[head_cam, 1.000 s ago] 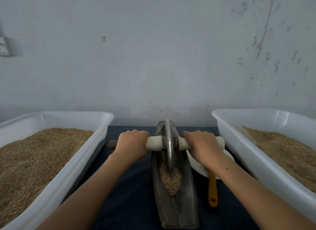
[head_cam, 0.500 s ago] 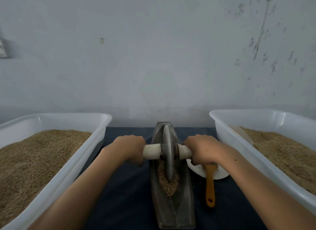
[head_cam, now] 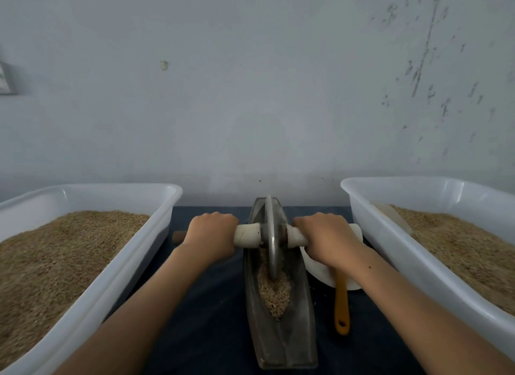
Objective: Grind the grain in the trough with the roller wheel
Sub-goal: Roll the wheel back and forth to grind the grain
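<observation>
Two large white plastic tubs of brown grain, one (head_cam: 92,266) along the left edge of the dark blue tabletop (head_cam: 211,313) and one (head_cam: 418,263) along the right, flank the long boat-shaped grey metal trough (head_cam: 281,333) at its middle, probably for easy refilling. The thin grey metal roller wheel (head_cam: 271,235) stands upright in the groove toward the far end, its pale wooden axle handle (head_cam: 246,235) clamped by the left hand (head_cam: 211,235) and right hand (head_cam: 328,238), fingers curled over either side to keep it level. Coarse tan grain (head_cam: 274,293) lies heaped just nearside of the wheel, seemingly only partly crushed.
</observation>
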Demonstrator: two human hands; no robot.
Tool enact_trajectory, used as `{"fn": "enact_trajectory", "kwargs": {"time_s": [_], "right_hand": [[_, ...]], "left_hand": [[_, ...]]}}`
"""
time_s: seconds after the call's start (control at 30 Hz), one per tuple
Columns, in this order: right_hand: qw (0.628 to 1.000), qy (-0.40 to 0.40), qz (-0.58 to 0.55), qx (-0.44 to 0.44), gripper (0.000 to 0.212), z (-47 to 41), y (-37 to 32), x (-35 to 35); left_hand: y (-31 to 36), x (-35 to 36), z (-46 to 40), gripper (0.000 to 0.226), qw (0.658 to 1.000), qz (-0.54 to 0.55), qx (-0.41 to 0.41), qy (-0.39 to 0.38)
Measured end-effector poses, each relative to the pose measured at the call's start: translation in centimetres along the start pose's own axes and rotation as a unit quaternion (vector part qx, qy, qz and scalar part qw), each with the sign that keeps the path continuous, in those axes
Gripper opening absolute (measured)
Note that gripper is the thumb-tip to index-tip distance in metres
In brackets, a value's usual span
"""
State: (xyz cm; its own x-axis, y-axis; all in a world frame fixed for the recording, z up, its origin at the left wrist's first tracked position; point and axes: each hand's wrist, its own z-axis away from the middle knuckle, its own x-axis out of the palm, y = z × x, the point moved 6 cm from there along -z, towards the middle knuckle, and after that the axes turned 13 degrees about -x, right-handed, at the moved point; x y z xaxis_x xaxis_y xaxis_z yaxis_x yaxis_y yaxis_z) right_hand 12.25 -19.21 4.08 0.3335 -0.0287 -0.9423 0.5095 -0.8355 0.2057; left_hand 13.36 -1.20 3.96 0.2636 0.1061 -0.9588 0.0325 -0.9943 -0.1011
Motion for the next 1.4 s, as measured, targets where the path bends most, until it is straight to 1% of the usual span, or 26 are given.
{"fn": "enact_trajectory", "kwargs": {"time_s": [0.07, 0.1, 0.13, 0.2, 0.3, 0.37, 0.47, 0.53, 0.6, 0.67, 0.7, 0.8, 0.83, 0.9, 0.97, 1.03, 1.1, 1.17, 1.23, 1.3, 1.33, 1.4], "right_hand": [[0.998, -0.052, 0.014, -0.014, 0.026, -0.1, -0.3, -0.3], [0.997, -0.071, 0.012, -0.019, 0.028, -0.1, -0.4, -0.4], [0.996, -0.088, 0.004, -0.02, 0.03, 0.0, -0.4, -0.4], [0.994, -0.111, -0.022, -0.015, 0.031, 0.2, -0.3, -0.2], [0.995, -0.096, -0.036, 0.008, 0.029, 0.0, -0.1, 0.1], [0.998, -0.049, -0.019, 0.025, 0.025, -0.1, 0.1, 0.2], [0.998, 0.046, 0.012, 0.037, 0.016, 0.1, 0.1, 0.3], [0.996, 0.081, 0.021, 0.037, 0.015, 0.2, 0.1, 0.5], [0.996, 0.076, 0.018, 0.037, 0.015, 0.2, 0.1, 0.6], [0.999, 0.038, 0.012, 0.035, 0.016, 0.1, 0.1, 0.3], [0.999, 0.011, 0.013, 0.03, 0.017, 0.0, 0.0, 0.1], [0.997, -0.079, 0.017, 0.007, 0.024, 0.0, -0.4, -0.5], [0.995, -0.102, 0.017, 0.0, 0.024, 0.1, -0.5, -0.5], [0.991, -0.13, 0.004, -0.004, 0.025, 0.4, -0.6, -0.5], [0.99, -0.137, -0.014, 0.003, 0.027, 0.4, -0.4, -0.4], [0.994, -0.108, -0.026, 0.016, 0.026, 0.1, -0.2, -0.1], [0.999, -0.037, -0.014, 0.028, 0.019, 0.0, 0.0, 0.0], [0.998, 0.055, 0.013, 0.028, 0.016, 0.1, 0.0, 0.1], [0.994, 0.104, 0.021, 0.026, 0.021, 0.2, 0.1, 0.4], [0.995, 0.097, 0.021, 0.029, 0.024, 0.2, 0.3, 0.6], [0.996, 0.081, 0.021, 0.03, 0.023, 0.2, 0.4, 0.5], [0.999, 0.035, 0.013, 0.024, 0.02, 0.0, 0.4, 0.3]], "left_hand": [[-0.4, 0.6, -0.1, 0.037, 0.995, 0.011, 0.002, -0.096], [-0.4, 0.8, 0.0, 0.042, 0.991, 0.017, 0.004, -0.132], [-0.4, 1.0, 0.1, 0.045, 0.988, 0.021, 0.006, -0.154], [-0.3, 1.0, 0.2, 0.045, 0.987, 0.02, 0.012, -0.16], [-0.1, 0.5, 0.0, 0.037, 0.995, 0.012, 0.013, -0.102], [0.0, 0.2, -0.1, 0.03, 0.999, 0.013, 0.01, -0.037], [0.1, -0.4, 0.0, 0.018, 0.997, 0.033, 0.004, 0.072], [0.2, -0.5, 0.1, 0.015, 0.993, 0.043, 0.004, 0.107], [0.2, -0.5, 0.1, 0.015, 0.993, 0.036, 0.01, 0.109], [0.2, -0.3, -0.1, 0.018, 0.997, 0.017, 0.02, 0.073], [0.1, -0.1, -0.3, 0.022, 0.999, 0.011, 0.024, 0.037], [-0.3, 0.7, -0.1, 0.036, 0.994, 0.02, 0.026, -0.109], [-0.5, 1.0, 0.0, 0.04, 0.989, 0.027, 0.025, -0.145], [-0.5, 1.2, 0.3, 0.044, 0.984, 0.031, 0.026, -0.176], [-0.4, 1.1, 0.2, 0.044, 0.986, 0.026, 0.023, -0.163], [-0.2, 0.8, 0.0, 0.039, 0.992, 0.021, 0.019, -0.12], [0.0, 0.2, -0.1, 0.029, 0.999, 0.018, 0.018, -0.037], [0.0, -0.3, 0.0, 0.02, 0.998, 0.038, 0.009, 0.044], [0.0, -0.5, 0.1, 0.016, 0.995, 0.052, -0.002, 0.082], [0.1, -0.4, 0.2, 0.015, 0.995, 0.046, -0.005, 0.085], [0.1, -0.3, 0.1, 0.016, 0.996, 0.04, -0.002, 0.074], [0.0, 0.0, -0.2, 0.021, 0.999, 0.027, 0.011, 0.025]]}}
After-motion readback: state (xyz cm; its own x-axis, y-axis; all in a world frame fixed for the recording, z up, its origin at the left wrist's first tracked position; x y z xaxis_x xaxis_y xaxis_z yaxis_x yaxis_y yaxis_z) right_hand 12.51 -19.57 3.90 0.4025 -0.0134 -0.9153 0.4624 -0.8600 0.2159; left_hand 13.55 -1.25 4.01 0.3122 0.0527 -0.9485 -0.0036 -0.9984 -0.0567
